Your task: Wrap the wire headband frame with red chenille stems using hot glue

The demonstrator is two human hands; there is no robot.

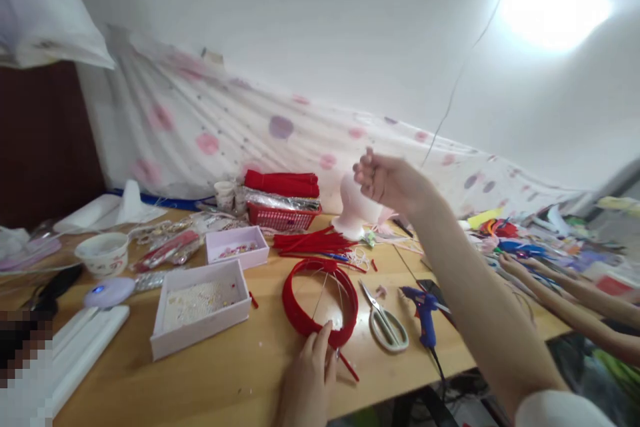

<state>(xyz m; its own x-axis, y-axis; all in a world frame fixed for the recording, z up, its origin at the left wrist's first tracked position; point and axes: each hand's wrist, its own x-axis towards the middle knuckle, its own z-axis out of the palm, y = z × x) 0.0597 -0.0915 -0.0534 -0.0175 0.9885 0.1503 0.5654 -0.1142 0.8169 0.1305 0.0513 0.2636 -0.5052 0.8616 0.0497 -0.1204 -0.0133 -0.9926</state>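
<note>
A round red fuzzy ring (pixel 295 303) with thin wires across its middle lies on the wooden table. My left hand (pixel 313 363) pinches the ring's near edge between thumb and fingers. Beside that hand a short red stick (pixel 349 367) lies on the wood. My right hand (pixel 385 180) is raised in the air in front of a white foam head (pixel 350 207), its fingers curled; what they hold, if anything, is too small to make out. Scissors (pixel 385 323) with pale handles and a blue glue gun (pixel 424 313) rest to the right of the ring.
White boxes of beads (pixel 200 333) and small parts (pixel 237 247) stand left of the ring. Behind are a red basket (pixel 283 217) and red strips (pixel 310 242). A paper cup (pixel 103 257) is farther left. Another person's arms (pixel 560 300) reach in at the right.
</note>
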